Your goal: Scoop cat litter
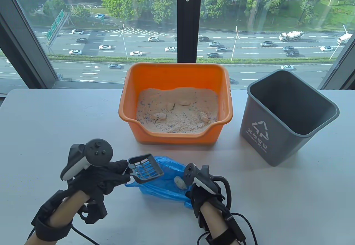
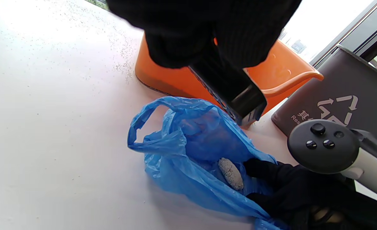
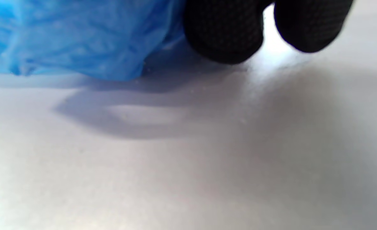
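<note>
White table [image 1: 55, 123] seen under all items. Orange litter box [image 1: 130, 98], sand and clumps inside, placed at centre; grey bin [image 1: 277, 134] set to its right. Blue bag [image 1: 166, 184] spread in front of box, mouth held apart by right hand [image 2: 281, 188]. Slotted scoop [image 1: 145, 168] gripped by left hand [image 1: 102, 175], held over bag. Clump [image 2: 230, 173] seen lying inside bag.

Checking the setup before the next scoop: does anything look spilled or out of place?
Loose litter grains are scattered on the table beside the orange litter box. One clump already lies in the blue bag. Nothing else stands out.
</note>
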Tool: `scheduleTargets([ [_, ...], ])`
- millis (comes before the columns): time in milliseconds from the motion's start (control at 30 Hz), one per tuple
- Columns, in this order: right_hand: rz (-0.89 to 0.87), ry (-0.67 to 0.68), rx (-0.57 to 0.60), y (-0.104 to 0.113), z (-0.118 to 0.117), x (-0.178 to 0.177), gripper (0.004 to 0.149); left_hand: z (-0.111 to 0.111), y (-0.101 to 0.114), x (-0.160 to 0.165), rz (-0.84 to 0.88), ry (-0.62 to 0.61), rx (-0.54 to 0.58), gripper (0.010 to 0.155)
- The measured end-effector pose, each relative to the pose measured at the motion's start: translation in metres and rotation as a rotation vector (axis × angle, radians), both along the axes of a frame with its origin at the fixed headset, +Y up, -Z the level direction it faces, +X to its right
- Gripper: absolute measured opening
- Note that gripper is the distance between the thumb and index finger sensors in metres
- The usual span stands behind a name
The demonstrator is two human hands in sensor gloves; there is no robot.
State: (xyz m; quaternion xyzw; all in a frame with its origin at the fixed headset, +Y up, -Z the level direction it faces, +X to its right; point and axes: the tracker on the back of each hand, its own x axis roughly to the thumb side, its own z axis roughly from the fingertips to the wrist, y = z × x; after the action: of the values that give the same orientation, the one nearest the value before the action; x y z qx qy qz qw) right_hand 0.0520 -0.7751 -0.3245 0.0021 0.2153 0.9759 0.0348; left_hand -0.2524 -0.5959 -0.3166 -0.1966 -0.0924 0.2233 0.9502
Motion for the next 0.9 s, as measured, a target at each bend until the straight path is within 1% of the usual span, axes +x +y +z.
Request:
scheduleTargets([
  [67,-0.001,0.0,0.0,0.0,0.0,0.0,0.073,-0.013,0.006,0.005,0.028,0.024,0.015,0.062],
  [133,-0.002,0.0,-0.001,0.0,0.0,0.0,0.073,-0.028,0.011,0.019,0.011,0.053,0.034,0.062],
  [200,-0.003,0.0,-0.001,0.0,0.0,0.0,0.073,-0.045,0.014,0.04,-0.024,0.053,0.052,0.062],
  [233,-0.003,0.001,-0.001,0.0,0.0,0.0,0.073,-0.057,0.015,0.056,-0.047,0.04,0.057,0.063],
  [333,-0.003,0.004,0.0,0.0,0.0,0.0,0.073,-0.089,0.011,0.096,-0.115,0.033,0.053,0.062],
  [433,-0.005,0.003,-0.001,0.0,0.0,0.001,0.073,-0.125,-0.001,0.136,-0.211,0.054,0.03,0.062],
  [567,-0.007,0.003,-0.002,0.0,0.0,0.001,0.073,-0.163,-0.022,0.169,-0.301,0.1,-0.02,0.063],
  [667,-0.009,0.003,-0.003,0.0,0.0,0.001,0.073,-0.183,-0.04,0.187,-0.364,0.097,-0.066,0.062],
  [733,-0.009,0.003,-0.002,0.0,0.0,0.001,0.073,-0.191,-0.054,0.196,-0.385,0.075,-0.101,0.062],
  [767,-0.007,0.003,-0.001,0.0,0.0,0.001,0.073,-0.196,-0.061,0.202,-0.373,0.064,-0.094,0.062],
  [900,-0.007,0.002,-0.002,0.0,0.0,0.001,0.073,-0.211,-0.079,0.217,-0.327,0.06,-0.073,0.063],
])
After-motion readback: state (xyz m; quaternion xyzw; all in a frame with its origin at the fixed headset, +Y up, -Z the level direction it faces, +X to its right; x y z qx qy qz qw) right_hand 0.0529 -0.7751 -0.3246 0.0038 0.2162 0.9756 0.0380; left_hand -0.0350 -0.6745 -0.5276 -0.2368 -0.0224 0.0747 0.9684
